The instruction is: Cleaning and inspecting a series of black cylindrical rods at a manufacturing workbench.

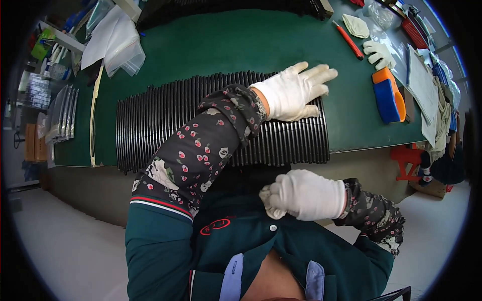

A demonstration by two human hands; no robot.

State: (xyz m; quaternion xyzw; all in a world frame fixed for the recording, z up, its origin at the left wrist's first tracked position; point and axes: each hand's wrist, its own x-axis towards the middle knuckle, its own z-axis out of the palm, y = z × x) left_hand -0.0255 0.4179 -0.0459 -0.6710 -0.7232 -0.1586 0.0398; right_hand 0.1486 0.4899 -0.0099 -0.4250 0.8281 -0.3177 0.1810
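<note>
A wide row of thin black rods [165,118] lies side by side along the near edge of a green table. Across its right part rests my left hand [296,93], in a white glove, palm down with the fingers spread and pointing right. My right hand [309,195], also in a white glove, is closed in front of my chest, below the table edge. Its bunched fingertips look greyish, and whatever they may hold is hidden. My left forearm, in a dark flowered sleeve, covers the middle of the rods.
A blue and orange tape dispenser-like piece [389,98], a red cutter [349,41], and a loose white glove [379,54] lie on the right. Plastic bags [120,47] sit at the far left, and more bagged rods [64,113] stand left of a yellowish strip [95,113].
</note>
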